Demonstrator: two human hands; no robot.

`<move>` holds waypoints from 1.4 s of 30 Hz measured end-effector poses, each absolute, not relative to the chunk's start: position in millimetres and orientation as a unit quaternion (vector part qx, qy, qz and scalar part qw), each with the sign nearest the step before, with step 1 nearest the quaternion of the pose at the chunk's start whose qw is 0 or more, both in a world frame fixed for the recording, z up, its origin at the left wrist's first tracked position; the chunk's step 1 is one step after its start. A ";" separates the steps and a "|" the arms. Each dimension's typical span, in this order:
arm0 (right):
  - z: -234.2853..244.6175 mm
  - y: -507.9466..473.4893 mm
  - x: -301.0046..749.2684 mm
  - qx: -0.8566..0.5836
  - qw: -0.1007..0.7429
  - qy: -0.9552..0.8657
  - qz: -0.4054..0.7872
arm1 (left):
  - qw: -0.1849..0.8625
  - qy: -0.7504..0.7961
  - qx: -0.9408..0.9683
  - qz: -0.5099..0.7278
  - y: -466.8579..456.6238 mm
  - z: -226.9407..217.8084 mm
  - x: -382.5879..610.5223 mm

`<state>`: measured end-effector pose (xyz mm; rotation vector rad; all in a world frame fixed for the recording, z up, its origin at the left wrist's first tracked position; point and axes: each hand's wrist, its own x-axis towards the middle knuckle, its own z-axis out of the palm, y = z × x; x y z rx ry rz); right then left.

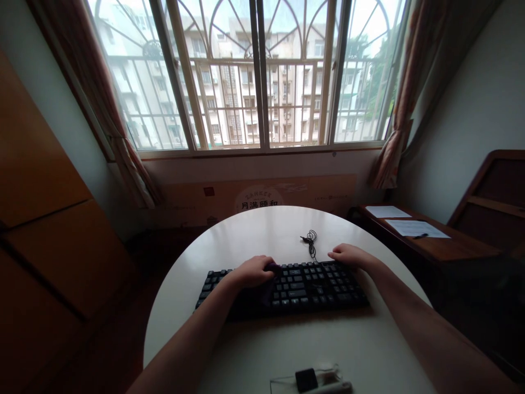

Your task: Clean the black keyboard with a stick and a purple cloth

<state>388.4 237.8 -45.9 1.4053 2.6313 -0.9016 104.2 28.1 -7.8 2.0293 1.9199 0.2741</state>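
A black keyboard (301,287) lies across the round white table, its keys facing up. On its left half rests my left hand (254,271), closed on a dark purple cloth (274,267) that is pressed against the keys. Much of the cloth is hidden under the hand or blends into the dark keys. My right hand (348,255) is closed at the keyboard's far right corner, fingers curled and gripping its edge. Behind the keyboard, the bundled black cable (310,241) lies in loose loops on the tabletop.
The white table (254,350) has a curved edge. Near its front are a small black square item (306,380) and a pale rod-like object (332,387). Printed papers (416,228) and a pen (420,236) lie on a wooden surface (476,241) at right. A barred window stands ahead.
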 end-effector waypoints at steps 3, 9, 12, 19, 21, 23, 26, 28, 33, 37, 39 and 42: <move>-47.4 238.5 388.8 0.445 0.006 0.849 -0.284 | 0.156 0.686 0.704 0.096 29.3 -8.9 105.3; -49.2 239.6 389.1 0.448 0.014 0.846 -0.287 | 0.142 0.691 0.702 0.098 29.4 -11.3 106.3; -48.4 238.7 388.6 0.448 0.010 0.850 -0.276 | 0.133 0.691 0.704 0.100 29.4 -12.3 105.9; -48.2 238.8 388.0 0.450 0.011 0.849 -0.277 | 0.150 0.684 0.708 0.091 25.6 -5.2 106.2; -48.3 239.2 387.8 0.454 0.017 0.845 -0.281 | 0.158 0.681 0.710 0.090 23.5 -1.5 107.2; -47.8 239.1 387.6 0.453 0.012 0.847 -0.277 | 0.159 0.680 0.710 0.089 21.8 1.6 108.7; -46.4 237.7 387.1 0.449 -0.002 0.852 -0.271 | 0.157 0.686 0.705 0.089 20.7 5.0 111.8; -45.4 236.5 386.8 0.449 -0.003 0.851 -0.273 | 0.155 0.693 0.699 0.088 20.5 6.8 114.3; -44.8 235.2 385.7 0.455 0.001 0.845 -0.280 | 0.153 0.708 0.685 0.083 19.8 10.4 119.9; -46.1 236.1 385.1 0.456 0.001 0.844 -0.282 | 0.148 0.707 0.686 0.089 19.2 10.1 120.0; -46.8 236.9 385.0 0.457 0.002 0.843 -0.283 | 0.148 0.701 0.691 0.094 19.4 9.1 118.4; -47.1 237.7 384.8 0.458 0.001 0.843 -0.282 | 0.155 0.692 0.698 0.098 19.7 8.1 115.7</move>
